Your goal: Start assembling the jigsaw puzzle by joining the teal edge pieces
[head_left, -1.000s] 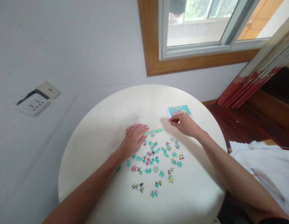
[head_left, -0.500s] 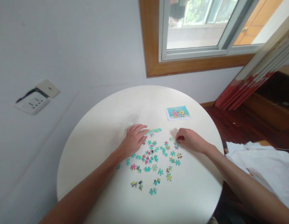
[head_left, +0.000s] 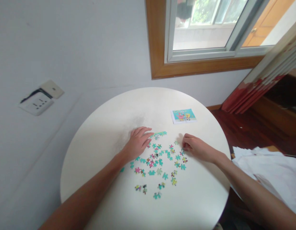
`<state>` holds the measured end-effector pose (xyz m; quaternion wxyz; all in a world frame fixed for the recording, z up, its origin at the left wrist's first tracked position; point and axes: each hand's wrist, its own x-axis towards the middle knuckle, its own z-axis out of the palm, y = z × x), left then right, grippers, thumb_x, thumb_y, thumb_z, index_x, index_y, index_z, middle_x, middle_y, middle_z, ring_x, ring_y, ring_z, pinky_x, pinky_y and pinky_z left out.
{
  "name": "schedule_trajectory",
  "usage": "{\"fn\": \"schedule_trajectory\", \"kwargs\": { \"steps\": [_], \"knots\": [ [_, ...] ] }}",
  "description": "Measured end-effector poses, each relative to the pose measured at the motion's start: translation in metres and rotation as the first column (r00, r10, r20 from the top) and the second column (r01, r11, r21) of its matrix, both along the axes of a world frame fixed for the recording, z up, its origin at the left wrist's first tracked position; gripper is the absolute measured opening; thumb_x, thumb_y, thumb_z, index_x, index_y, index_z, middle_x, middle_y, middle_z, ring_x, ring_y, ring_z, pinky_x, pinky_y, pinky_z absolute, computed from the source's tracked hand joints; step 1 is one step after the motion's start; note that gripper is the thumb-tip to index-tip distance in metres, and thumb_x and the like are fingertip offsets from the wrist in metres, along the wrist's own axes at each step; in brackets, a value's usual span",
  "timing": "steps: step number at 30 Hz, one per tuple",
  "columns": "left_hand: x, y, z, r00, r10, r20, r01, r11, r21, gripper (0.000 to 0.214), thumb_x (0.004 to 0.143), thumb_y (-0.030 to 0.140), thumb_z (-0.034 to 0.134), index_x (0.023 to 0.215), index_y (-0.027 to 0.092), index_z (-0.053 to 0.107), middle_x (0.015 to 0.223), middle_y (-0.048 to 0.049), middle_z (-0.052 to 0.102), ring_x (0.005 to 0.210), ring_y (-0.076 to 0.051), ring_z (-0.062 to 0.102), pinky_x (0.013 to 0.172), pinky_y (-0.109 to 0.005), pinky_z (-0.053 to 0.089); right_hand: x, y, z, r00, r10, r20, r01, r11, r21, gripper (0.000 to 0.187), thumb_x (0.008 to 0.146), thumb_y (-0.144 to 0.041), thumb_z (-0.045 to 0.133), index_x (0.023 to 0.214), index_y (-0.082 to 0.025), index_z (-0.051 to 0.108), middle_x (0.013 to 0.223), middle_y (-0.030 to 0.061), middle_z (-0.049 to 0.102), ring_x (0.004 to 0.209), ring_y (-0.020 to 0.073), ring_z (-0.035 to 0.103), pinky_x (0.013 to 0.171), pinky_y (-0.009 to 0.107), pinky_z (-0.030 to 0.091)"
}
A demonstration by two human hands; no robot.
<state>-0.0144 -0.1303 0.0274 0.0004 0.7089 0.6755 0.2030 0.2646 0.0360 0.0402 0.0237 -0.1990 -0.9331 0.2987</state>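
Several loose teal and pink puzzle pieces (head_left: 159, 166) lie scattered on the round white table (head_left: 102, 127). My left hand (head_left: 137, 142) rests flat on the table with its fingers stretched out, its fingertips touching a short joined strip of teal pieces (head_left: 159, 134). My right hand (head_left: 197, 147) lies at the right edge of the scatter with its fingers curled down onto a piece; what they hold, if anything, is hidden. A small picture card (head_left: 183, 115) with a cartoon print lies beyond the right hand.
A wall with a loose socket plate (head_left: 40, 97) stands behind the table. A wood-framed window (head_left: 205, 35) is above right, with a red-and-white curtain (head_left: 258, 83) beside it. White cloth (head_left: 270, 172) lies at the right over a dark wooden floor.
My right hand has drawn back from beside the picture card to the right edge of the scattered pieces. My left hand has stayed in place.
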Motion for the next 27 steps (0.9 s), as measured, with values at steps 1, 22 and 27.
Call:
{"fn": "schedule_trajectory", "kwargs": {
  "steps": [1, 22, 27],
  "knots": [
    [0.000, 0.000, 0.000, 1.000, -0.001, 0.000, 0.001, 1.000, -0.001, 0.030, 0.099, 0.025, 0.047, 0.123, 0.023, 0.064, 0.135, -0.0074, 0.058, 0.128, -0.026, 0.045, 0.106, -0.047, 0.033, 0.001, -0.001, -0.001, 1.000, 0.004, -0.007, -0.004, 1.000, -0.007, 0.010, 0.083, -0.010, 0.058, 0.081, -0.017, 0.064, 0.092, 0.0068, 0.060, 0.079, 0.0176, 0.058, 0.072, 0.029, 0.045],
    [0.004, -0.001, 0.007, 0.996, -0.069, 0.064, 0.064, 0.995, 0.079, 0.026, 0.097, 0.028, 0.055, 0.121, 0.023, 0.064, 0.123, -0.0063, 0.065, 0.118, -0.023, 0.054, 0.101, -0.041, 0.037, -0.036, -0.012, 0.010, 0.932, -0.303, -0.198, 0.168, 0.847, -0.504, 0.017, 0.083, -0.031, 0.063, 0.074, -0.017, 0.065, 0.065, 0.0025, 0.062, 0.061, 0.0146, 0.054, 0.059, 0.028, 0.042],
    [0.009, -0.004, 0.013, 0.990, -0.072, 0.118, 0.049, 0.981, 0.190, 0.025, 0.094, 0.034, 0.062, 0.115, 0.021, 0.066, 0.107, -0.0054, 0.070, 0.103, -0.021, 0.060, 0.094, -0.038, 0.042, -0.080, -0.021, 0.020, 0.941, -0.293, -0.169, 0.096, 0.710, -0.698, 0.022, 0.078, -0.038, 0.070, 0.073, -0.016, 0.066, 0.060, 0.0014, 0.062, 0.055, 0.0125, 0.052, 0.055, 0.027, 0.041]
  ]
}}
